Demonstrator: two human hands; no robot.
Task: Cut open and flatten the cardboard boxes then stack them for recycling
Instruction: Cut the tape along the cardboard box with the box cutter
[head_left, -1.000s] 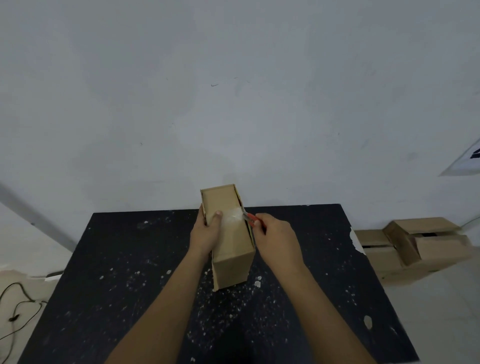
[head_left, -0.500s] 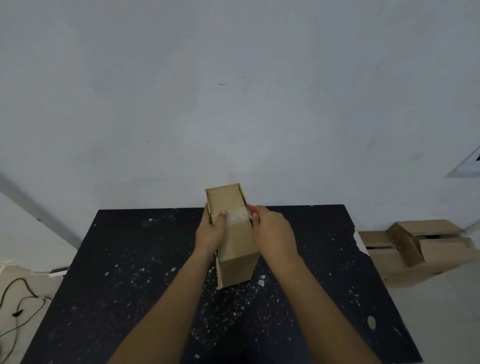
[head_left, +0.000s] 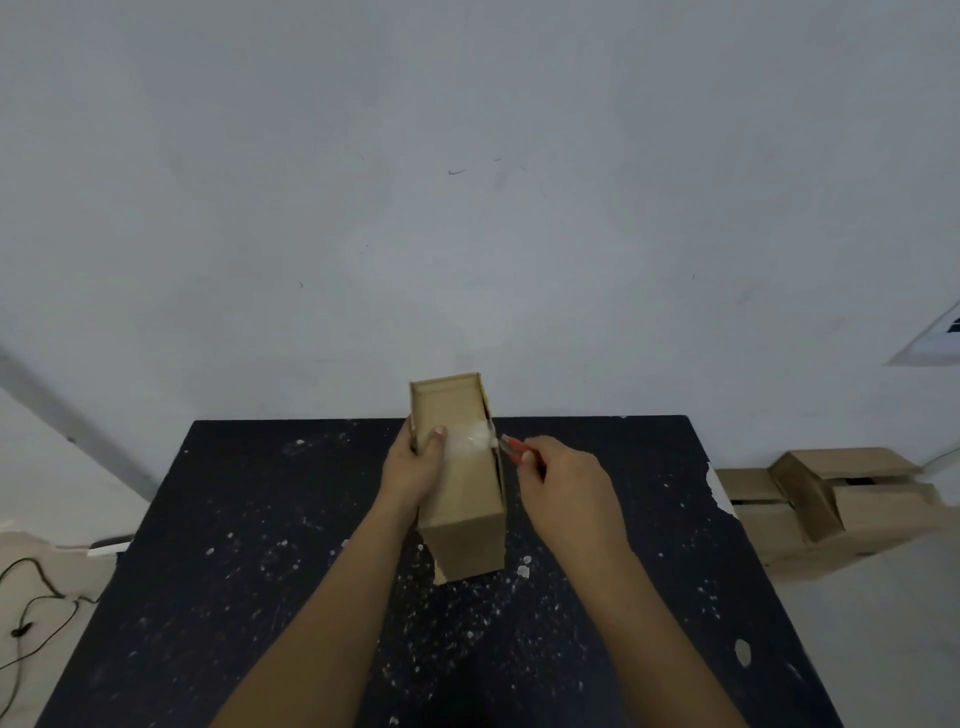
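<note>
A long brown cardboard box (head_left: 465, 499) stands on the black table (head_left: 260, 545), its length running away from me. A strip of clear tape (head_left: 467, 441) crosses its top. My left hand (head_left: 413, 470) grips the box's left side, thumb on top. My right hand (head_left: 566, 491) holds a red-handled cutter (head_left: 511, 448) whose blade tip meets the tape at the box's right top edge.
White flecks cover the table top. Several cardboard boxes (head_left: 836, 509) lie piled on the floor to the right of the table. A black cable (head_left: 31, 603) trails on the floor at the left. A pale wall rises just behind the table.
My right hand has drawn back to the right from the box's edge, so the red cutter shows again. The left hand keeps its grip and the box stays put.
</note>
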